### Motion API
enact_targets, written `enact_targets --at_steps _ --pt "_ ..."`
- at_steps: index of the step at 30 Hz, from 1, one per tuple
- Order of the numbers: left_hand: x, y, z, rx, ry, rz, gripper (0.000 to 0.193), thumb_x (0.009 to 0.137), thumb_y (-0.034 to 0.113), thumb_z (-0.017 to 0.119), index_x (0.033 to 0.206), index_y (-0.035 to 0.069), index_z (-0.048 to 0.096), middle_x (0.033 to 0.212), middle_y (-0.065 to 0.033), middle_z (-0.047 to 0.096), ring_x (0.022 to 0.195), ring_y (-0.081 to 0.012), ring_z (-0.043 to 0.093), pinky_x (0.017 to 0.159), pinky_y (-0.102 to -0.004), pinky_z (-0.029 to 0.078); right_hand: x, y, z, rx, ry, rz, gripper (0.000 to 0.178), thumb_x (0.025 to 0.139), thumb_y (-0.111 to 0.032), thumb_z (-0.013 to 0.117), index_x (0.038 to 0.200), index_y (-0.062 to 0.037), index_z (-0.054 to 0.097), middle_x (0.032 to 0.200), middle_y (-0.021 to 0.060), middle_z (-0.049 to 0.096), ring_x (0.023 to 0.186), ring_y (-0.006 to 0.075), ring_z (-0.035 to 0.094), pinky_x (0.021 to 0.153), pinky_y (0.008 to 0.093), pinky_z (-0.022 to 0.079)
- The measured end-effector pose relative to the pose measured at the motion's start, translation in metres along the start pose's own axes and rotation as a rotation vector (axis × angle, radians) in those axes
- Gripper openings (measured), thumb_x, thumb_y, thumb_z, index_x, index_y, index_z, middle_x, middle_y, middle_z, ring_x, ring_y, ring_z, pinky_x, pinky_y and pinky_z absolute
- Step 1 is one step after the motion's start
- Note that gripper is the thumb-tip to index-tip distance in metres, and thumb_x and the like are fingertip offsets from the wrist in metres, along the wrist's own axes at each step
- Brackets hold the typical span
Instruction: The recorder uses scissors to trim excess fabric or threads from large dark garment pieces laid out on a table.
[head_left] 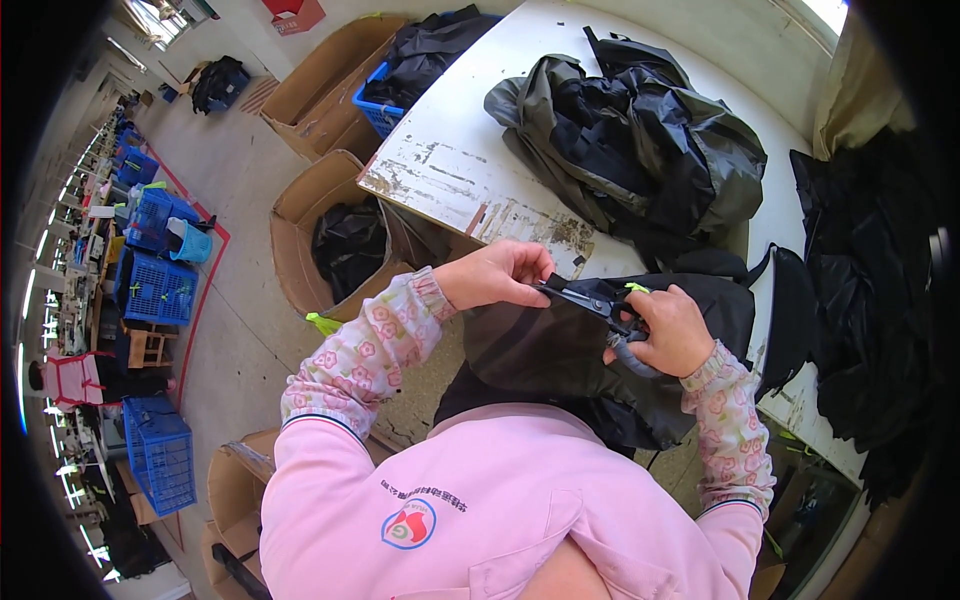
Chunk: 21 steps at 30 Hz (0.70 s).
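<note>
In my right hand is a pair of scissors, its dark handles in my fingers and its blades pointing left toward my other hand. My left hand pinches a small black end of fabric or strap at the blade tips. Below both hands a dark grey-black fabric piece, perhaps a bag, hangs over the table's near edge and against my front. A bit of yellow-green material shows beside my right fingers. Whether the blades touch the fabric I cannot tell.
A heap of dark fabric pieces lies on the worn white table. More black fabric hangs at the right. Cardboard boxes and a blue basket stand to the left. Farther left are several blue crates and a seated person.
</note>
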<state>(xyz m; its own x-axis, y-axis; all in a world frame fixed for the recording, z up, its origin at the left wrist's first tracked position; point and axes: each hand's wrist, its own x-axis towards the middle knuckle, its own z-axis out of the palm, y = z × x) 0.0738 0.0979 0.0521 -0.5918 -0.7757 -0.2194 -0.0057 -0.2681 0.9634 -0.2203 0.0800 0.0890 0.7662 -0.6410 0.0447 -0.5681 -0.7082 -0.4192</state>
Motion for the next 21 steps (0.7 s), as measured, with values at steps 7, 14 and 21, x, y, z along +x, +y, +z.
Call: enact_targets --at_steps 7,14,21 --pt "-0.001 0.004 0.0 0.016 -0.01 -0.013 0.025 0.078 0.002 0.073 0.094 0.009 0.055 0.084 0.0079 0.05 0.077 -0.0021 0.044 0.069 -0.0175 0.037 -0.003 0.006 0.007 0.008 0.05 -0.022 0.054 0.057 -0.052 0.082 0.073 -0.0067 0.057 0.06 0.0082 0.058 0.061 0.0295 0.059 0.062 0.0371 0.041" --pt "-0.003 0.005 -0.001 0.005 0.01 -0.017 0.021 0.079 0.002 0.073 0.093 0.007 0.057 0.09 0.0045 0.057 0.084 -0.0039 0.052 0.076 -0.0188 0.043 -0.007 0.005 0.001 0.098 0.057 0.057 0.048 0.06 -0.042 0.084 0.076 -0.0055 0.057 0.063 0.0118 0.058 0.06 0.0331 0.056 0.061 0.0378 0.043" --pt "-0.006 0.004 -0.011 -0.089 0.13 0.038 0.016 0.083 0.005 0.069 0.092 0.007 0.056 0.096 0.0019 0.06 0.089 -0.0054 0.055 0.082 -0.02 0.043 -0.032 0.046 0.027 0.325 0.266 0.398 0.036 0.067 -0.012 0.083 0.086 0.0 0.055 0.072 0.0147 0.059 0.067 0.0312 0.059 0.064 0.0332 0.047"
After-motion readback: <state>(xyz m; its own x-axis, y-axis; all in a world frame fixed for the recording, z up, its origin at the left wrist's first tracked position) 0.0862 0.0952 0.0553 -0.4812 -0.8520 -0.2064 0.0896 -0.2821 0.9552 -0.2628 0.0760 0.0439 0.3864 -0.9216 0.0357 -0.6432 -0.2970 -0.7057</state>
